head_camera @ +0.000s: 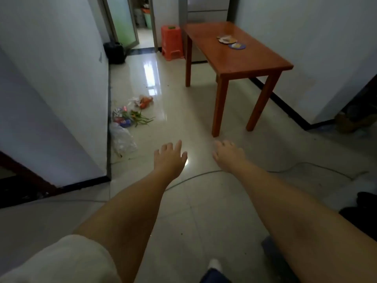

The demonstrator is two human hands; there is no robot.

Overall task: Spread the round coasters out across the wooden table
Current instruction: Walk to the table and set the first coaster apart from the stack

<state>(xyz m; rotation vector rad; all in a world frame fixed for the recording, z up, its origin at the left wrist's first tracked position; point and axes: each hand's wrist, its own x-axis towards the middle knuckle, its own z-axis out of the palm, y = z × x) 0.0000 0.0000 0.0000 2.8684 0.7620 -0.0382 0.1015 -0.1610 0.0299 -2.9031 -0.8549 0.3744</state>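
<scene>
A reddish wooden table (244,60) stands against the right wall, some way ahead of me. On its far half lies a small overlapping pile of round coasters (226,39), pale ones on top, with a blue one (237,46) at the near edge of the pile. My left hand (170,158) and my right hand (228,154) are stretched out in front of me over the floor, well short of the table. Both hands hold nothing and their fingers are spread.
An orange plastic stool (171,42) stands left of the table by a doorway. Vegetables and plastic bags (130,116) lie on the glossy tiled floor along the left wall. A thin cable (195,176) runs across the floor beneath my hands. Dark shoes (365,201) sit at the right.
</scene>
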